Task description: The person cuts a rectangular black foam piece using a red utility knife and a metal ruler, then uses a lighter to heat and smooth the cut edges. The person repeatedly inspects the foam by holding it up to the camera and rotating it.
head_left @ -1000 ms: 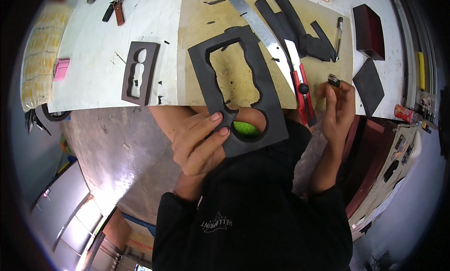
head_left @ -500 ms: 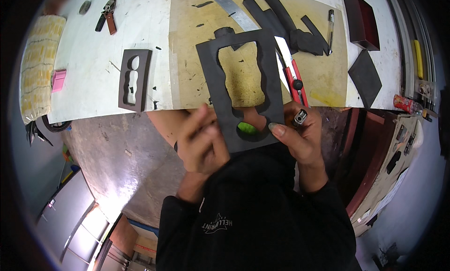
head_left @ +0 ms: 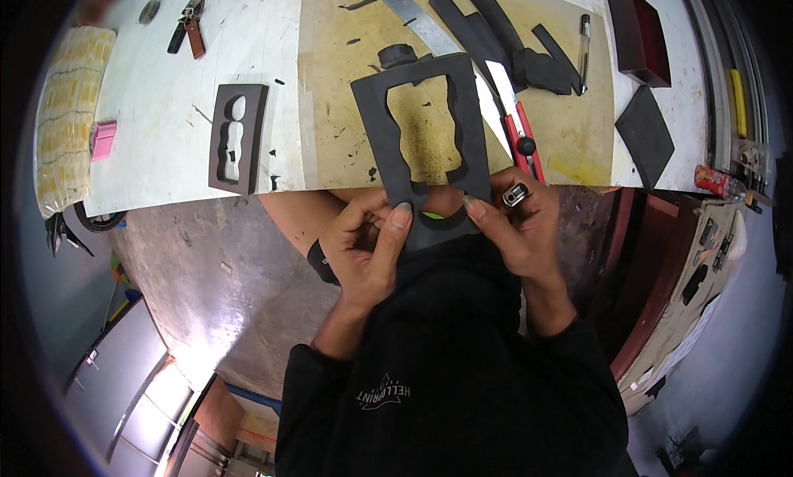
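Observation:
A black foam insert (head_left: 377,122) with a wavy cut-out and a rounded opening below it is held up at the table's near edge. My left hand (head_left: 361,250) pinches its lower left side, thumb on top. On the lower right side, my right hand (head_left: 529,233) grips it with the thumb. Tucked in that same hand is what looks like a lighter (head_left: 515,195), its metal top showing. Just beyond my right hand lies a red utility knife (head_left: 524,138) with its blade out. Through the cut-out the yellowish cutting mat (head_left: 330,105) shows.
A smaller foam insert (head_left: 220,138) lies left on the white table. A steel ruler (head_left: 413,18), black foam strips (head_left: 496,23) and a pen (head_left: 585,56) rest on the mat. At right are a dark red box (head_left: 638,39) and a diamond-shaped black piece (head_left: 646,138). Pliers (head_left: 192,23) lie far left.
My left hand, blurred and loose beside the insert before, now pinches its lower left side. The insert has tilted and shifted slightly; my right thumb moved a little left and up.

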The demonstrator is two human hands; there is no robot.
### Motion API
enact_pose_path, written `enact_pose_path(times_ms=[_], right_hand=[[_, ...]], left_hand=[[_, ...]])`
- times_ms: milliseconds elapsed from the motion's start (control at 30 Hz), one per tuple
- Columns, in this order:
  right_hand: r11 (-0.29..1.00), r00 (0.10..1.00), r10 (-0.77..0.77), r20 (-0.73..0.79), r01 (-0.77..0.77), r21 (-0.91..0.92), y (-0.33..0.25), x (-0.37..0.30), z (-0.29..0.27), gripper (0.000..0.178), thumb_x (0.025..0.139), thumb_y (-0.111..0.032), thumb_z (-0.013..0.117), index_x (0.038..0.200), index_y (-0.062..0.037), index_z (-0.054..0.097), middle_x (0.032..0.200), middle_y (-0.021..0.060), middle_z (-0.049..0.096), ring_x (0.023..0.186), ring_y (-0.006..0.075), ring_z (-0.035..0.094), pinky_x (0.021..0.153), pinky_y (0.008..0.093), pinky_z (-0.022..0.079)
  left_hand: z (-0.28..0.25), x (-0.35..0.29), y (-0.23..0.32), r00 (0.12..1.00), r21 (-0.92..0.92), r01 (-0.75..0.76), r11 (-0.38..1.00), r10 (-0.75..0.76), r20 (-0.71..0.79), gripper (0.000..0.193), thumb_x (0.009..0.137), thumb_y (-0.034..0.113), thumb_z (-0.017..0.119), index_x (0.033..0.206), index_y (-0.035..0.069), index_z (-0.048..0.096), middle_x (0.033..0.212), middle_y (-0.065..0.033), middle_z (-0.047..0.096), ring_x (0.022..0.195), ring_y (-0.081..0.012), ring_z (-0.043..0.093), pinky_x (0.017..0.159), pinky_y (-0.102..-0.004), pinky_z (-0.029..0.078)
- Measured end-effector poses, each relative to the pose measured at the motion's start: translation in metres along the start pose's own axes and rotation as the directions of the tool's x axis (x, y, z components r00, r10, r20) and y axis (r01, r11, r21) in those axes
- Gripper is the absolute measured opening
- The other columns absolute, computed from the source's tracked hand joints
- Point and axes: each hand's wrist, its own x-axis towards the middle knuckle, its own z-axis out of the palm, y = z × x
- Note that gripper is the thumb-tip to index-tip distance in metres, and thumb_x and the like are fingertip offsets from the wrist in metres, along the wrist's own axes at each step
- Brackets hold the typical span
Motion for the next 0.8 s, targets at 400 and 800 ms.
enact_pose_path(times_ms=[400,800], right_hand=[[0.998,1.0,-0.008,0.013,0.007,0.069,0.008,-0.002,-0.003,0.019,0.087,-0.016,0.064,0.085,0.0025,0.061,0.064,-0.0014,0.054,0.056,0.0017,0.046,0.048,0.0189,0.032],[0.703,0.927,0.255,0.274,-0.373,0.606,0.05,-0.003,0.014,0.033,0.095,-0.028,0.044,0.112,-0.0018,0.054,0.096,0.0065,0.06,0.086,0.0159,0.061,0.074,0.029,0.05]], left_hand=[[0.0,0.002,0.0,0.999,0.116,0.017,0.993,-0.013,-0.037,0.025,0.093,0.015,0.053,0.101,-0.008,0.062,0.085,-0.0028,0.062,0.076,-0.0075,0.051,0.071,-0.0194,0.038],[-0.003,0.003,-0.004,0.999,0.157,0.036,0.987,-0.031,-0.039,0.033,0.097,0.018,0.047,0.109,-0.01,0.06,0.093,-0.0089,0.064,0.084,-0.011,0.055,0.078,-0.0219,0.041]])
